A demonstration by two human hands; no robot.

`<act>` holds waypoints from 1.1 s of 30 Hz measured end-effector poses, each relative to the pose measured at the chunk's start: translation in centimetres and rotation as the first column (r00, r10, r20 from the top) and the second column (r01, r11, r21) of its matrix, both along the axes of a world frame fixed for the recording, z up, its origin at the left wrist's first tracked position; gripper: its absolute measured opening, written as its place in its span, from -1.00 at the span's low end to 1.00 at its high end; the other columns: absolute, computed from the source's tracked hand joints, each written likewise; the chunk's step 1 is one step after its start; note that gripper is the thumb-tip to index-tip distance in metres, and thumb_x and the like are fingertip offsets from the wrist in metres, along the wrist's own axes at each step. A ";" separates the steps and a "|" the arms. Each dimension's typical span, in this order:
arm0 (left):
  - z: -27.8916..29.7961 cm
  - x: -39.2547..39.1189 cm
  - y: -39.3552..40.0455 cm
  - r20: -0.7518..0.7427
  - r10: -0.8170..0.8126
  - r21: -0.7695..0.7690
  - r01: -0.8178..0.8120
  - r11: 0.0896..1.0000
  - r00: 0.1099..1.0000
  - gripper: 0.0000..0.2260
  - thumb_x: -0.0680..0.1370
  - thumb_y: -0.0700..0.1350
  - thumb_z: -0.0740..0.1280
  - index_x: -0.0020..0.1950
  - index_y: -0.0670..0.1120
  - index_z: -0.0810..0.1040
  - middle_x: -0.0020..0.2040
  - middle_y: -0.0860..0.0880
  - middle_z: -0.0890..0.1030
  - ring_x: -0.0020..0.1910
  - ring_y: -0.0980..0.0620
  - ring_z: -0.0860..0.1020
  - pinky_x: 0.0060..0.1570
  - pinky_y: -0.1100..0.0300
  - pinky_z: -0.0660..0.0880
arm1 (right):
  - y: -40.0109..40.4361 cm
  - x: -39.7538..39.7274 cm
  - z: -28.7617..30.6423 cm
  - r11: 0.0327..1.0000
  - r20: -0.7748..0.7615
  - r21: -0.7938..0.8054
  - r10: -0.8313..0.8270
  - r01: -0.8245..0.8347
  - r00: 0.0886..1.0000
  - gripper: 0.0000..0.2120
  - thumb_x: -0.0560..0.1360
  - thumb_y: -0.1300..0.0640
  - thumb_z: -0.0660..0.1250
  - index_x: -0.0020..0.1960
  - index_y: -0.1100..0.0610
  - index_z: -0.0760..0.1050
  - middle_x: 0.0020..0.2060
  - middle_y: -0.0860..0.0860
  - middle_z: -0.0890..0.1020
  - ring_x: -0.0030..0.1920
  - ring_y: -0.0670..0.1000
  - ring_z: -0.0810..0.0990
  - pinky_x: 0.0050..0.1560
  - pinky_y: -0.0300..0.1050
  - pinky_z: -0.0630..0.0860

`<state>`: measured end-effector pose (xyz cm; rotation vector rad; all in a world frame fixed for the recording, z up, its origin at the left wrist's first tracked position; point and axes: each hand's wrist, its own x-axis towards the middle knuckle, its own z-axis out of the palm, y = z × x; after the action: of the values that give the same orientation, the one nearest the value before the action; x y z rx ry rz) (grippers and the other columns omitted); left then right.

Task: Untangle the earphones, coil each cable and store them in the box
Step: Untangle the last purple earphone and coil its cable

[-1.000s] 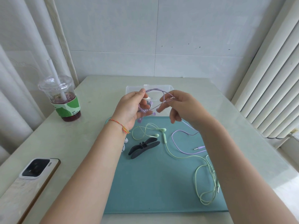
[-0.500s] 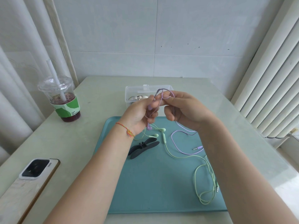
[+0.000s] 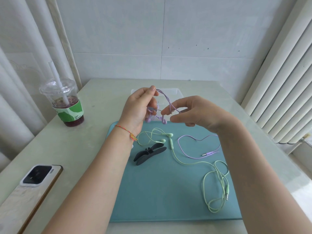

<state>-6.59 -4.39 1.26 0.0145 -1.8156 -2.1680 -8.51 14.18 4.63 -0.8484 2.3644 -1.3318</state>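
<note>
**Purple earphones in both my hands above the mat**

Nearest to me on the left, my phone (image 3: 36, 181) lies face down on the table (image 3: 70, 149), close to its front edge. In front of me the teal mat (image 3: 162, 191) covers the middle of the table. On its right side the green earphones (image 3: 214, 184) lie in loose loops, the plug pointing toward me, and the cable runs up and left to the two green buds near the mat's far left part. Just beside those buds sits a dark grey cable winder (image 3: 149, 153). To the right of it the tail of the purple earphones (image 3: 199, 144) lies on the mat in an open curve, its plug resting flat.

Above the far edge of the mat, my left hand (image 3: 140, 108) pinches the purple cable between thumb and fingertips, palm toward me, with the two purple buds dangling below it. My right hand (image 3: 192, 112) has the same cable caught between thumb and curled forefinger, the other fingers loosely bent. A twisted arc of cable spans between the two hands.

Behind my hands stands the clear plastic box (image 3: 175, 92), mostly hidden; I cannot tell what it holds. Far left stands a drink cup (image 3: 65, 105) with a straw.
</note>
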 end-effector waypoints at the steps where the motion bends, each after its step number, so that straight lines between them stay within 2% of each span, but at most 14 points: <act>1: 0.0 0.0 0.1 -0.008 0.003 -0.002 -0.003 1.000 1.000 -0.78 0.63 -0.05 0.27 -0.18 -0.09 0.54 -0.47 0.03 0.48 -0.53 0.04 0.40 -0.54 0.20 0.19 | -0.1 0.1 0.0 1.000 0.006 -0.017 0.001 0.000 1.000 -0.74 0.45 0.26 0.41 0.08 -0.01 0.62 -0.26 -0.15 0.61 -0.41 -0.04 0.27 -0.36 -0.21 0.25; 4: 0.1 0.2 0.3 -0.003 -0.002 -0.025 0.001 1.000 1.000 -0.78 0.62 -0.04 0.28 -0.19 -0.08 0.55 -0.45 0.04 0.48 -0.49 0.05 0.42 -0.49 0.17 0.20 | -0.5 0.0 0.0 0.993 0.029 -0.081 -0.084 0.086 0.996 -0.61 0.42 0.24 0.46 0.18 -0.01 0.48 -0.18 0.00 0.65 -0.46 -0.10 0.31 -0.44 -0.22 0.23; 7: 0.2 0.3 0.5 0.014 -0.044 -0.061 0.045 0.997 0.999 -0.78 0.61 -0.03 0.29 -0.20 -0.07 0.56 -0.41 0.01 0.49 -0.44 0.02 0.44 -0.47 0.20 0.25 | -0.9 0.1 0.0 0.990 0.002 -0.061 -0.124 0.124 0.992 -0.79 0.43 0.29 0.41 0.03 0.11 0.54 -0.24 0.07 0.67 -0.51 -0.11 0.29 -0.45 -0.22 0.21; 8: 0.2 0.3 0.6 0.023 -0.061 -0.074 0.062 0.995 0.998 -0.78 0.61 -0.03 0.29 -0.19 -0.07 0.56 -0.39 0.00 0.49 -0.44 0.02 0.45 -0.48 0.21 0.29 | -0.9 0.2 0.1 0.993 0.002 -0.063 -0.104 0.104 0.995 -0.87 0.45 0.31 0.38 -0.04 0.13 0.58 -0.27 0.07 0.68 -0.51 -0.10 0.27 -0.45 -0.22 0.20; 10: 0.1 0.3 0.7 0.033 -0.083 -0.108 0.086 0.990 0.996 -0.79 0.62 -0.05 0.29 -0.18 -0.09 0.56 -0.37 -0.02 0.50 -0.42 0.05 0.47 -0.46 0.22 0.39 | -0.9 0.4 0.1 0.996 0.015 -0.071 -0.054 0.055 0.998 -0.87 0.48 0.32 0.34 -0.13 0.15 0.63 -0.33 0.00 0.66 -0.49 -0.05 0.23 -0.44 -0.21 0.18; 13: -0.1 0.2 0.9 0.042 -0.090 -0.128 0.095 0.987 0.995 -0.79 0.62 -0.07 0.29 -0.18 -0.09 0.57 -0.35 -0.04 0.51 -0.38 0.06 0.49 -0.40 0.23 0.48 | -0.7 0.7 0.1 0.998 0.007 -0.050 -0.046 0.046 0.999 -0.86 0.52 0.25 0.33 -0.11 0.13 0.66 -0.50 -0.17 0.49 -0.42 0.01 0.19 -0.39 -0.20 0.20; 14: -0.1 0.2 0.9 0.041 -0.084 -0.115 0.088 0.989 0.996 -0.79 0.62 -0.07 0.29 -0.18 -0.09 0.57 -0.36 -0.03 0.52 -0.38 0.06 0.49 -0.40 0.23 0.48 | -0.7 0.6 0.1 0.996 0.005 -0.064 -0.063 0.063 0.998 -0.88 0.52 0.23 0.33 -0.06 0.12 0.66 -0.49 -0.18 0.47 -0.42 0.00 0.20 -0.38 -0.21 0.20; 16: -0.1 0.2 0.8 0.026 -0.065 -0.066 0.067 0.996 0.998 -0.79 0.62 -0.07 0.29 -0.19 -0.09 0.57 -0.36 -0.03 0.51 -0.36 0.04 0.48 -0.41 0.22 0.47 | -1.0 0.3 -0.2 0.988 -0.008 -0.095 -0.127 0.125 0.992 -0.89 0.49 0.15 0.40 0.01 0.08 0.61 -0.34 -0.09 0.51 -0.49 -0.08 0.27 -0.40 -0.22 0.24; 18: 0.1 0.1 0.7 -0.014 -0.064 0.022 0.064 0.998 0.998 -0.78 0.63 -0.09 0.27 -0.18 -0.12 0.55 -0.37 -0.06 0.49 -0.34 0.01 0.48 -0.36 0.16 0.51 | -1.3 -0.2 -0.7 0.975 -0.051 -0.051 -0.220 0.218 0.974 -0.79 0.43 0.03 0.46 0.02 0.04 0.54 -0.23 -0.02 0.53 -0.52 -0.16 0.34 -0.40 -0.21 0.29; 21: 0.4 0.1 0.6 -0.075 -0.061 0.127 0.070 0.989 0.995 -0.79 0.64 -0.12 0.24 -0.15 -0.17 0.53 -0.38 -0.11 0.47 -0.38 0.00 0.48 -0.32 0.11 0.58 | -1.6 -0.5 -1.2 0.961 -0.120 0.097 -0.246 0.258 0.962 -0.82 0.43 0.01 0.45 -0.09 0.10 0.57 -0.29 0.05 0.57 -0.48 -0.08 0.35 -0.37 -0.19 0.31; 25: 0.8 0.2 0.2 -0.089 -0.041 0.205 0.059 0.977 0.995 -0.79 0.65 -0.13 0.21 -0.15 -0.16 0.50 -0.42 -0.06 0.48 -0.49 0.03 0.47 -0.44 0.20 0.51 | -1.4 -0.7 -1.6 0.932 -0.201 0.206 -0.256 0.296 0.945 -0.91 0.47 0.12 0.39 -0.17 0.12 0.64 -0.40 -0.01 0.57 -0.41 0.02 0.39 -0.48 -0.25 0.30; 29: 0.8 0.1 0.0 -0.045 -0.053 0.275 0.063 0.959 0.998 -0.80 0.65 -0.11 0.21 -0.14 -0.16 0.46 -0.43 -0.04 0.43 -0.55 0.03 0.41 -0.54 0.30 0.35 | -1.3 -1.2 -1.9 0.902 -0.254 0.262 -0.280 0.344 0.926 -0.88 0.50 0.11 0.36 -0.13 0.10 0.66 -0.29 0.07 0.60 -0.47 0.01 0.40 -0.50 -0.25 0.32; 31: 0.5 -0.1 0.0 -0.001 -0.060 0.284 0.057 0.957 0.998 -0.80 0.65 -0.11 0.21 -0.14 -0.15 0.44 -0.45 -0.03 0.43 -0.56 0.04 0.42 -0.55 0.31 0.32 | -1.3 -1.2 -1.8 0.926 -0.191 0.200 -0.283 0.320 0.940 -0.84 0.51 0.15 0.31 -0.13 0.12 0.66 -0.29 0.00 0.65 -0.55 -0.03 0.39 -0.55 -0.32 0.32; 33: 0.2 -0.2 0.0 0.056 -0.068 0.275 0.050 0.960 0.996 -0.79 0.65 -0.11 0.21 -0.15 -0.16 0.45 -0.47 -0.02 0.45 -0.56 0.04 0.44 -0.55 0.32 0.34 | -1.3 -1.0 -1.7 0.954 -0.080 0.053 -0.291 0.295 0.953 -0.81 0.55 0.19 0.26 -0.11 0.20 0.63 -0.30 -0.04 0.69 -0.60 -0.05 0.34 -0.56 -0.32 0.29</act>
<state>-6.84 -4.40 1.46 0.0942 -1.5520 -2.4716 -9.51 12.85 2.97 -0.5489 2.6550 -1.3417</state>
